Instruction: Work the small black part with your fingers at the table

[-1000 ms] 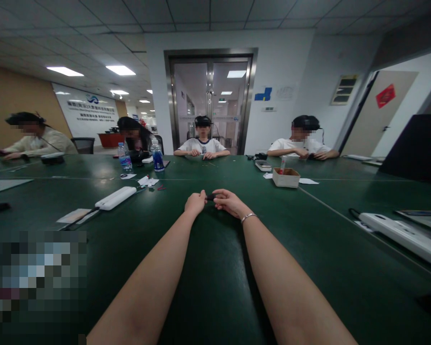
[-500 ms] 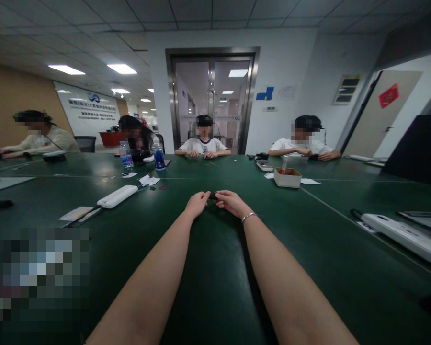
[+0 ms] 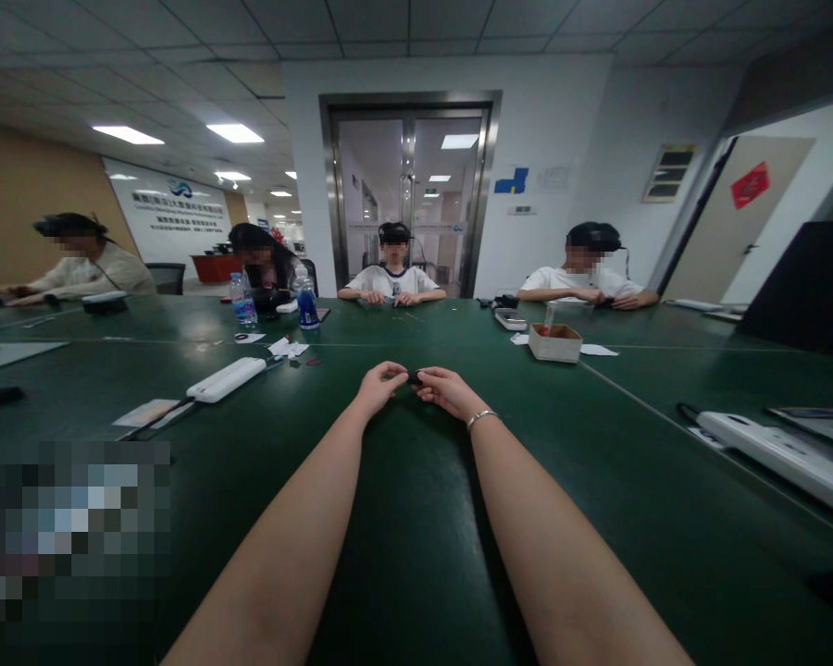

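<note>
light: ceiling panels point(image 3: 128, 135), dim | edges: wide-angle bend | lower left: pixelated

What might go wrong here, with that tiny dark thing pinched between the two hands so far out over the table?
The small dark piece is held only by the fingertips of the left hand and right hand, arms stretched out. It might slip. On the dark green table it would likely be hard to spot. It is too small to tell what it is.

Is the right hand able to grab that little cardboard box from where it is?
Probably, with a stretch. The right hand pinches a small dark thing with the left hand; bare green table lies between it and the cardboard box, farther off to the right.
</note>
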`<action>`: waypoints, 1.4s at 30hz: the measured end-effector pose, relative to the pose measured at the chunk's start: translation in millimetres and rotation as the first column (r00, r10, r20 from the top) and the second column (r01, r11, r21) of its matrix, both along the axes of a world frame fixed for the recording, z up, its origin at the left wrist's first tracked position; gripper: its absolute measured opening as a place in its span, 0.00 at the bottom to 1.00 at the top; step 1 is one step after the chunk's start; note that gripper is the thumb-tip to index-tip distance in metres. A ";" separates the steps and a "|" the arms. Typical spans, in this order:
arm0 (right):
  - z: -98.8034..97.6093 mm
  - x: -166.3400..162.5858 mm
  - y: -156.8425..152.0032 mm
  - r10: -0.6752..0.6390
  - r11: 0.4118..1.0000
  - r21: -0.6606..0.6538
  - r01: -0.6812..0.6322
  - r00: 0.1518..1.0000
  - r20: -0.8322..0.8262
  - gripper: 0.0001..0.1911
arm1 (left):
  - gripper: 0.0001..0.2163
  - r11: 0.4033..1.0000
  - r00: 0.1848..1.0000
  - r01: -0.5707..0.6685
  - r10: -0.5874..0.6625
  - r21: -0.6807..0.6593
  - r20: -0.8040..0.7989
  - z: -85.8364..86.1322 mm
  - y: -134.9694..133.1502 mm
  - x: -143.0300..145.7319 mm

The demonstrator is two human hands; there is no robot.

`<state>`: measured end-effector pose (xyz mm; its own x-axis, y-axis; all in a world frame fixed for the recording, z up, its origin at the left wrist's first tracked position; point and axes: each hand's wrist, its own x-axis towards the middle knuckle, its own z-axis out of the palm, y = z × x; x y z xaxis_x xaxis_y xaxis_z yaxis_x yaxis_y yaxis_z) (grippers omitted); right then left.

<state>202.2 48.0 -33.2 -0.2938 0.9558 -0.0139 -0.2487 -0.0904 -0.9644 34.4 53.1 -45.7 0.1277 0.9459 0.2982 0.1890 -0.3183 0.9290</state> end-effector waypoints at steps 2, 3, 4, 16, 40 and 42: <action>0.0 0.2 -0.2 -0.004 1.000 -0.001 0.004 1.000 0.001 0.03 | 0.15 1.000 1.000 -0.003 0.003 -0.002 0.003 -0.2 0.3 -0.6; -0.1 0.3 -0.3 -0.006 1.000 0.002 0.006 1.000 0.001 0.04 | 0.17 1.000 1.000 -0.003 0.004 -0.012 0.008 -0.4 0.9 -0.6; -0.2 0.4 -0.3 -0.005 1.000 0.005 0.005 1.000 -0.001 0.03 | 0.18 0.999 1.000 -0.003 0.004 -0.032 0.017 -0.4 1.7 -0.4; -3.8 0.3 3.5 0.005 1.000 0.004 -0.005 1.000 -0.011 0.05 | 0.12 0.987 0.999 -0.039 0.037 -0.156 -0.013 1.8 5.0 3.9; -2.1 0.6 2.1 0.011 1.000 0.004 -0.011 1.000 -0.015 0.05 | 0.14 0.982 0.995 -0.083 0.071 -0.168 -0.074 5.7 2.1 5.2; -3.0 0.8 3.0 0.006 1.000 0.007 -0.006 1.000 -0.010 0.04 | 0.12 0.982 0.995 -0.093 0.084 -0.164 -0.062 5.9 1.5 6.0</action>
